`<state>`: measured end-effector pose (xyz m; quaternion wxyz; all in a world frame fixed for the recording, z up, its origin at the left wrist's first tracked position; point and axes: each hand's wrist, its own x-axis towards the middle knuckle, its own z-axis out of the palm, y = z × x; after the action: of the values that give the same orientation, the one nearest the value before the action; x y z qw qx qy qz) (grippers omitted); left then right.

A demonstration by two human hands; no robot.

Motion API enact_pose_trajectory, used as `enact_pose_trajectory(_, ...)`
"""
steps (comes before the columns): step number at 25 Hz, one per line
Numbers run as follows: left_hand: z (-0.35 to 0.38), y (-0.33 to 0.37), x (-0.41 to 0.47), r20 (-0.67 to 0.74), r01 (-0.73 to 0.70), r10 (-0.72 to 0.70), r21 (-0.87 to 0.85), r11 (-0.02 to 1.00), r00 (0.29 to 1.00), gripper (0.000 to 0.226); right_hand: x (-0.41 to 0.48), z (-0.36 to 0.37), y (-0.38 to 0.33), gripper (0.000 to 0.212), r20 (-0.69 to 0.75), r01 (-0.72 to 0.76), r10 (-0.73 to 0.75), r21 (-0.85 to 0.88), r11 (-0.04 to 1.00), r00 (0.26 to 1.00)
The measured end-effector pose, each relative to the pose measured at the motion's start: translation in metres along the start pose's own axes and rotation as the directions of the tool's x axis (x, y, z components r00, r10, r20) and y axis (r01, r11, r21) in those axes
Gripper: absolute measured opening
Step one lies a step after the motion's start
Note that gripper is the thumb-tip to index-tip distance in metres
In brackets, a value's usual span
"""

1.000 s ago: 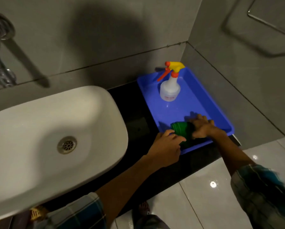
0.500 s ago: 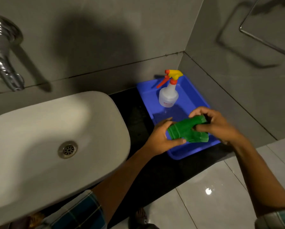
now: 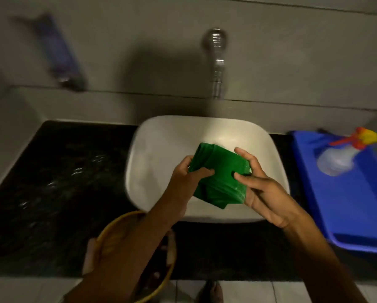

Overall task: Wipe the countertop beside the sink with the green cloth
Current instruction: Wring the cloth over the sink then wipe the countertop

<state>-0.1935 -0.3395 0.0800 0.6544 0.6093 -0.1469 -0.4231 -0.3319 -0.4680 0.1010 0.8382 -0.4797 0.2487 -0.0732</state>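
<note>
The folded green cloth (image 3: 219, 174) hangs above the white sink basin (image 3: 161, 149), held between both hands. My left hand (image 3: 184, 182) grips its left edge with the thumb on top. My right hand (image 3: 263, 189) pinches its right edge with thumb and fingers. The black countertop (image 3: 58, 182) stretches to the left of the sink, with glints of water on it. A narrower strip of the same counter runs along the front and right of the basin.
A chrome tap (image 3: 216, 62) juts from the grey wall above the sink. A blue tray (image 3: 347, 204) at the right holds a spray bottle (image 3: 340, 158) with a yellow and orange trigger. A yellow-rimmed round object (image 3: 117, 232) sits below my left forearm. A blurred purple object (image 3: 61, 53) hangs on the wall at left.
Both hands lifted the green cloth out of the blue tray and carried it left over the sink. The view swung left, so the tray now lies at the right edge.
</note>
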Motion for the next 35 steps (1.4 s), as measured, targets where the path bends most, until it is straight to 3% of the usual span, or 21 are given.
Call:
enact_pose_trajectory(3, -0.128, 0.008, -0.046, -0.232, -0.041, 0.027, -0.055, 0.998, 0.972, 0.03, 0.06, 0.114, 0.044, 0.058, 0.022, -0.025, 0.033, -0.274, 0.961, 0.999)
enact_pose_trajectory(6, -0.245, -0.014, -0.086, -0.479, -0.04, 0.08, 0.094, 0.995, 0.874, 0.029, 0.114, 0.214, 0.117, 0.053, 0.074, -0.014, 0.058, -0.498, 0.867, 0.996)
enact_pose_trajectory(10, -0.363, -0.061, -0.125, -0.698, 0.14, 0.152, 0.343, 0.929, 0.7, 0.036, 0.162, 0.316, 0.212, 0.042, 0.119, -0.007, 0.145, -0.751, 0.661, 0.982)
enact_pose_trajectory(12, -0.399, -0.071, -0.131, -0.745, 0.237, 0.165, 0.402, 0.885, 0.647, 0.042, 0.176, 0.344, 0.239, 0.046, 0.173, 0.041, 0.164, -0.799, 0.6, 0.971)
enact_pose_trajectory(14, -0.421, -0.077, -0.131, -0.762, 0.364, 0.225, 0.519, 0.774, 0.608, 0.058, 0.189, 0.343, 0.253, 0.052, 0.165, 0.035, 0.189, -0.834, 0.551, 0.968)
enact_pose_trajectory(16, -0.427, -0.086, -0.123, -0.693, 0.389, 0.323, 0.661, 0.642, 0.644, 0.067, 0.21, 0.314, 0.253, 0.05, -0.01, -0.006, -0.009, -0.901, 0.434, 1.0)
enact_pose_trajectory(18, -0.416, -0.103, -0.105, -0.623, 0.423, 0.309, 0.744, 0.517, 0.719, 0.079, 0.235, 0.268, 0.245, 0.051, -0.173, -0.119, -0.249, -0.969, 0.218, 0.953)
enact_pose_trajectory(20, -0.4, -0.127, -0.085, -0.616, 0.489, 0.256, 0.765, 0.419, 0.745, 0.089, 0.256, 0.226, 0.239, 0.055, -0.263, -0.244, -0.344, -0.965, 0.099, 0.901)
enact_pose_trajectory(23, -0.394, -0.136, -0.065, -0.653, 0.549, 0.251, 0.746, 0.377, 0.715, 0.088, 0.271, 0.201, 0.252, 0.061, -0.295, -0.312, -0.458, -0.949, 0.042, 0.839)
enact_pose_trajectory(26, -0.412, -0.13, -0.041, -0.603, 0.515, 0.334, 0.795, 0.321, 0.724, 0.078, 0.273, 0.195, 0.269, 0.059, -0.265, -0.338, -0.543, -0.94, -0.039, 0.797)
enact_pose_trajectory(30, -0.418, -0.106, 0.035, -0.463, 0.404, 0.365, 0.886, 0.229, 0.807, 0.07, 0.275, 0.19, 0.269, 0.056, -0.283, -0.376, -0.567, -0.925, -0.051, 0.774)
enact_pose_trajectory(35, -0.371, -0.092, 0.116, -0.153, 0.143, 0.371, 0.988, 0.055, 0.916, 0.065, 0.276, 0.192, 0.269, 0.054, -0.252, -0.356, -0.566, -0.931, -0.078, 0.785)
